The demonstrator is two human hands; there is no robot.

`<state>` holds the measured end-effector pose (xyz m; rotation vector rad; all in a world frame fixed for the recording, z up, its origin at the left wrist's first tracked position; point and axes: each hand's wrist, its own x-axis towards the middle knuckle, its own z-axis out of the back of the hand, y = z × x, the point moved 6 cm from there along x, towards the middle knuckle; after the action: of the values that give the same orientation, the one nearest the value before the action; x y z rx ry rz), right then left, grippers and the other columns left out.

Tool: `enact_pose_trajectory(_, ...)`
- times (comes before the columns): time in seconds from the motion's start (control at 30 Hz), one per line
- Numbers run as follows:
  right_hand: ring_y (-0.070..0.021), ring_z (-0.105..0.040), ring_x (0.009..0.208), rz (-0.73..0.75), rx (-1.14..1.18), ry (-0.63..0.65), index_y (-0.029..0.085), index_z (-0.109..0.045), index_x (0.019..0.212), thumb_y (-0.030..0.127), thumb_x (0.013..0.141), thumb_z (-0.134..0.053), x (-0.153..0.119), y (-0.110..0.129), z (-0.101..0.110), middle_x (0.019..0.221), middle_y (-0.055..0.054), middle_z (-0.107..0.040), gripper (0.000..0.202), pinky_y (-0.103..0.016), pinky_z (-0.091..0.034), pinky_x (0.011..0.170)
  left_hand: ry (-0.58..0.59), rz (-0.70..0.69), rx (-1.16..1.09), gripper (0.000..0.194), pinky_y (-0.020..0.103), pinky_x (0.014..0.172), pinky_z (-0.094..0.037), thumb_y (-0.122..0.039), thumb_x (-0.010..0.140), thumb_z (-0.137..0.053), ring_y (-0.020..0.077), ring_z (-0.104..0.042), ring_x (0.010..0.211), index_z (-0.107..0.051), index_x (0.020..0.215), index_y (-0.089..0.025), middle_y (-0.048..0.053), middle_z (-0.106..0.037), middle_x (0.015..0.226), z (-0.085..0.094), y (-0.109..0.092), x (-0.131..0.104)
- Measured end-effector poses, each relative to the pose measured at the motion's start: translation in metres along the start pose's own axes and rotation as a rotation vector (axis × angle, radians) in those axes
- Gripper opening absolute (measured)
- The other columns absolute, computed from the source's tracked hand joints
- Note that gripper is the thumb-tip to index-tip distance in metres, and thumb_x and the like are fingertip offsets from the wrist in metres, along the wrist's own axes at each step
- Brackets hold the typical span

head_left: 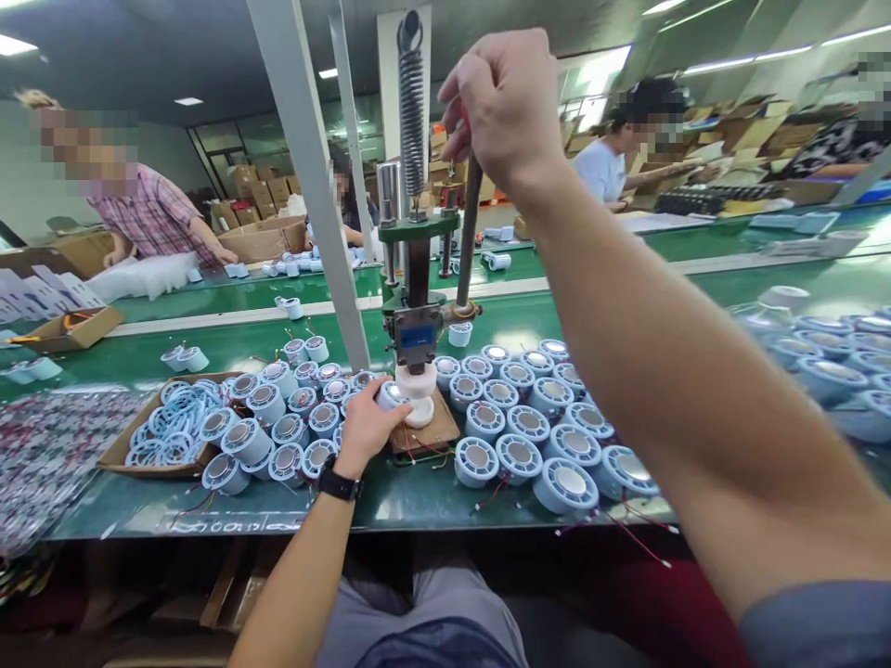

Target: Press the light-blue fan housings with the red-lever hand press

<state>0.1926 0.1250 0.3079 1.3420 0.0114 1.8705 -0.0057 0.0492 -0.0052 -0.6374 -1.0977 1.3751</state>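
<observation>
My right hand (511,107) is raised and closed around the top of the lever (471,227) of a green hand press (418,227). A coil spring (411,111) stands above the press. My left hand (368,422), with a black band on its wrist, grips a light blue round housing (392,396) just left of the tooling. Directly beside that housing are the white upper press block (418,378) and, under it, a white round seat (419,412). A brown board (440,429) lies beneath, with thin wires across it. My fingers partly hide the held housing.
Many light blue housings with metal discs (519,455) stand right of the press; more (264,401) stand left. A cardboard box (149,468) holds blue rings. A grey post (313,167) rises behind. Co-workers (157,213) sit across the green bench (390,506).
</observation>
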Motion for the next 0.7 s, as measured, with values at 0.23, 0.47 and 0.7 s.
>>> enact_pose_trajectory(0.23,0.0028,-0.063,0.058,-0.008,0.145,-0.058,-0.008,-0.052,0.092,0.032,0.085,-0.012,-0.006,-0.009,-0.006,0.093,-0.007,-0.068,0.057,-0.005,-0.034,0.053,0.116,-0.039,-0.336,0.052,0.034,0.09,-0.052,-0.026,0.067,-0.079,0.0246,-0.066,0.101,-0.064,0.115,-0.014,0.01,-0.071,0.112,-0.026,0.001,0.0)
enact_pose_trajectory(0.47,-0.0008,-0.064,0.066,-0.028,0.084,-0.065,-0.016,-0.052,0.102,0.036,0.087,-0.007,-0.005,-0.005,-0.011,0.094,-0.007,-0.067,0.07,-0.009,-0.031,0.052,0.156,-0.053,-0.365,0.045,0.036,0.094,-0.05,-0.02,0.068,-0.078,0.0246,-0.066,0.101,-0.066,0.111,-0.014,0.01,-0.072,0.109,-0.05,0.007,0.007)
enact_pose_trajectory(0.7,-0.008,-0.067,0.083,0.051,0.144,-0.155,0.001,-0.066,0.113,0.02,0.093,-0.038,-0.087,0.032,0.042,0.091,-0.004,-0.067,0.038,-0.02,-0.05,0.073,0.16,-0.057,-0.418,0.062,0.042,0.104,-0.045,-0.024,0.072,-0.079,0.0285,-0.06,0.118,-0.055,0.129,-0.016,0.014,-0.064,0.127,-0.048,0.02,-0.003)
